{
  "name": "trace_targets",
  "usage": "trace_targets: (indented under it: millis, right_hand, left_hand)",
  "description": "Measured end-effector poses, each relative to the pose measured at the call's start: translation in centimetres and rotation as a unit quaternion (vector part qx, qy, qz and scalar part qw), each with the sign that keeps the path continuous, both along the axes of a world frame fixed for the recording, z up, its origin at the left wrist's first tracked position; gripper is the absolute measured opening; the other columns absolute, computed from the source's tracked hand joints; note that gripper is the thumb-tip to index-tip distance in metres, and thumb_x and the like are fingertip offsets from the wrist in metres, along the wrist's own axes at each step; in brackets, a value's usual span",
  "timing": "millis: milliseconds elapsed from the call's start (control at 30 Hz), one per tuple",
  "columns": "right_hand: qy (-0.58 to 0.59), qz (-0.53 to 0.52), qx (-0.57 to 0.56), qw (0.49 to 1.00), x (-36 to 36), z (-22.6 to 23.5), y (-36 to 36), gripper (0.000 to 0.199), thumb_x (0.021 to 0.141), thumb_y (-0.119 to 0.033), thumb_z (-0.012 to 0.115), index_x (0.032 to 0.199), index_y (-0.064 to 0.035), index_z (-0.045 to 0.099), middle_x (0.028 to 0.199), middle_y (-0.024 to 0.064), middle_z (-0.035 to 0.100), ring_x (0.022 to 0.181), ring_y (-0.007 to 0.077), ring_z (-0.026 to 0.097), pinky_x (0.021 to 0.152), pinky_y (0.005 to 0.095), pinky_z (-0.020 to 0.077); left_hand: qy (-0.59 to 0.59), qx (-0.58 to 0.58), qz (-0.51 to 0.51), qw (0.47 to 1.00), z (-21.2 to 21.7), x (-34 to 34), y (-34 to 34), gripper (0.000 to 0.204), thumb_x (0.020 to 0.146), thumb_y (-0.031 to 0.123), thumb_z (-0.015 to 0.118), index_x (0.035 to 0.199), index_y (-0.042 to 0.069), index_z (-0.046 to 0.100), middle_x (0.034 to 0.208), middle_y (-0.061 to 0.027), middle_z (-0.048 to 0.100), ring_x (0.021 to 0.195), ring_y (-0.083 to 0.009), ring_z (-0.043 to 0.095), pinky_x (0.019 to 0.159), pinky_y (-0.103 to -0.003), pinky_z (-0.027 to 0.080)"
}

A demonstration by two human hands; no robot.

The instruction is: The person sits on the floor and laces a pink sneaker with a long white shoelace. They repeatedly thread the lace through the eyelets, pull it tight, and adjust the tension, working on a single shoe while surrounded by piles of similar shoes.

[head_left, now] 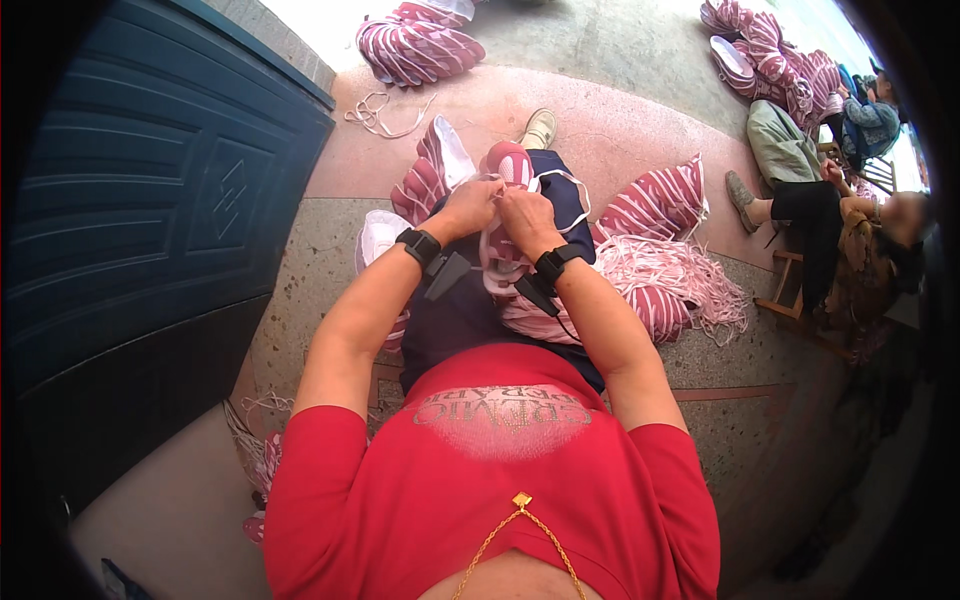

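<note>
Outside on a stone floor (620, 130), beside a dark door (150, 220), piles of pink striped shoe parts (660, 200) lie within reach. Both the left hand (468, 207) and the right hand (527, 215) pinch a white lace (565, 180) on the pink shoe piece (510, 165) resting on the lap, probably to keep it steady.

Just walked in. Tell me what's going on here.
A seated person in a red shirt works on a pink-and-white striped shoe upper held over the lap. The left hand and right hand pinch at it together, with a white lace looping off to the side. Heaps of similar striped pieces and loose white laces lie on the floor around. Another seated person sits to the right.
</note>
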State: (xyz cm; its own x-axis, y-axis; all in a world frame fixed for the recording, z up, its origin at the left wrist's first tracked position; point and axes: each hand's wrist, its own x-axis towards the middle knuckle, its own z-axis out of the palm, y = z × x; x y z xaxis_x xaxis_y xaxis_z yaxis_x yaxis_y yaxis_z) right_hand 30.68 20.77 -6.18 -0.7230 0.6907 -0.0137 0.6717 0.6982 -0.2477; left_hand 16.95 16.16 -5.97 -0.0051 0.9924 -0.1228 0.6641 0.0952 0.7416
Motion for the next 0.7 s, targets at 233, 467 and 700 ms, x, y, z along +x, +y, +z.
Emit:
trace_targets:
  millis: [233,467,700]
  right_hand:
    - [0.031,0.021,0.013,0.999,0.2,-0.1,0.1,0.015,0.083,-0.015,0.052,0.077,-0.005,0.062,0.068,0.0103,0.065,0.064,0.0266,0.067,0.052,0.0375,0.0518]
    - [0.229,0.159,-0.291,0.915,8.2,8.6,-2.9,0.027,0.089,-0.02,0.046,0.073,0.0002,0.054,0.073,0.017,0.055,0.07,0.0351,0.058,0.061,0.0388,0.0453]
    - [0.439,-0.255,-0.658,0.556,9.4,9.6,-0.7,0.027,0.095,-0.027,0.041,0.076,-0.0102,0.048,0.056,-0.0071,0.03,0.044,0.0036,0.025,0.04,0.0206,0.0212]
  left_hand:
    - [-0.096,-0.048,0.035,0.994,0.5,0.1,-0.5,0.03,0.081,0.01,0.057,0.11,0.008,0.062,0.104,-0.0173,0.064,0.096,-0.0341,0.06,0.086,-0.038,0.045]
    - [0.195,0.229,-0.096,0.949,7.0,2.1,-5.5,0.028,0.078,0.016,0.065,0.105,0.012,0.063,0.11,-0.0086,0.059,0.109,-0.0332,0.049,0.093,-0.042,0.041]
    - [-0.15,0.118,-0.207,0.96,15.1,9.5,-5.6,0.012,0.088,0.013,0.058,0.084,0.002,0.059,0.071,-0.0124,0.057,0.06,-0.0249,0.057,0.057,-0.034,0.045]
